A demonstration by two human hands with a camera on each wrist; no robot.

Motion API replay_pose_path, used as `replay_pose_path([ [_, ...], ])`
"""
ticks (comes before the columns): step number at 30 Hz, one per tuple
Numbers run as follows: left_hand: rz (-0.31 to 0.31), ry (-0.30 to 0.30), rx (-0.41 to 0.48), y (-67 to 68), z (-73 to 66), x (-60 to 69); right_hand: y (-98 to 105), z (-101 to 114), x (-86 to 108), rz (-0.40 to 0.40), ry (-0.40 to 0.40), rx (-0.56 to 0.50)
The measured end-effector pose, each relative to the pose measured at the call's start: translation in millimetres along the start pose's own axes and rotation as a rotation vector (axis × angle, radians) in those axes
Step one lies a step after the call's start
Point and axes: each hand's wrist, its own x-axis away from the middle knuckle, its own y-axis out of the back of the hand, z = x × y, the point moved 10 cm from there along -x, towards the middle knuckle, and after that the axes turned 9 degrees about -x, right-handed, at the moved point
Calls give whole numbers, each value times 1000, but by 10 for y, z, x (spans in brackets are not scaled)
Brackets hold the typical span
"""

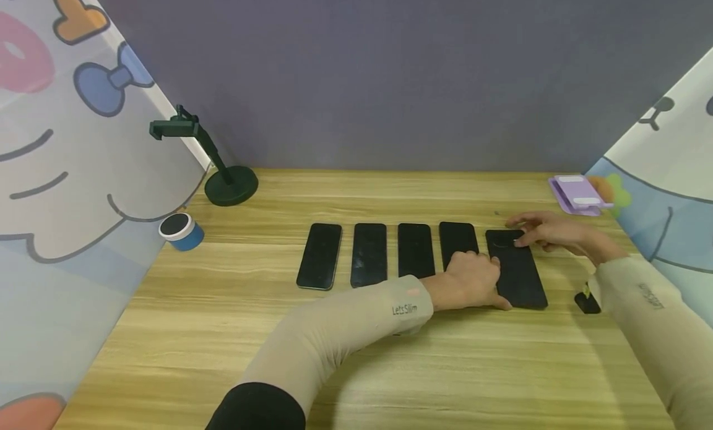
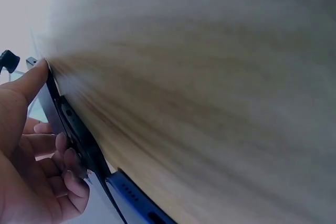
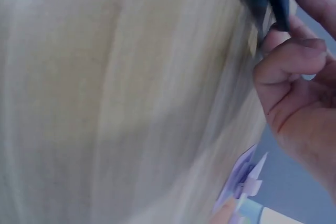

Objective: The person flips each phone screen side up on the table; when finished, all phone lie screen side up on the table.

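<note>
Five dark phones lie in a row on the table. The rightmost, a black phone (image 1: 520, 275) with a faint round outline near its top, lies between both hands. My left hand (image 1: 470, 281) reaches over the fourth phone (image 1: 458, 237), its thumb touching the rightmost phone near the lower left corner. In the left wrist view, the thumb is stretched out and the other fingers of that hand (image 2: 44, 166) are loosely bent. At the upper right corner of the same phone, my right hand (image 1: 551, 232) pinches it; the right wrist view shows a dark edge (image 3: 281, 3) between finger and thumb.
Further left are three more phones (image 1: 319, 257). A dark green stand (image 1: 231, 185) and a blue-and-white round container (image 1: 186, 235) stand at the left. A purple folding holder (image 1: 578, 193) is at the back right, and a small black item (image 1: 587, 302) lies by the right sleeve.
</note>
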Motion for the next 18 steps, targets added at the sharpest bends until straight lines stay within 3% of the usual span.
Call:
replay_pose_path([
  [7,31,1,0,-15,11,-11,48,-45,27,-44,28,-102],
  [18,20,-13,-1,3,-6,-10,71,-82,68,-72,51,-114],
])
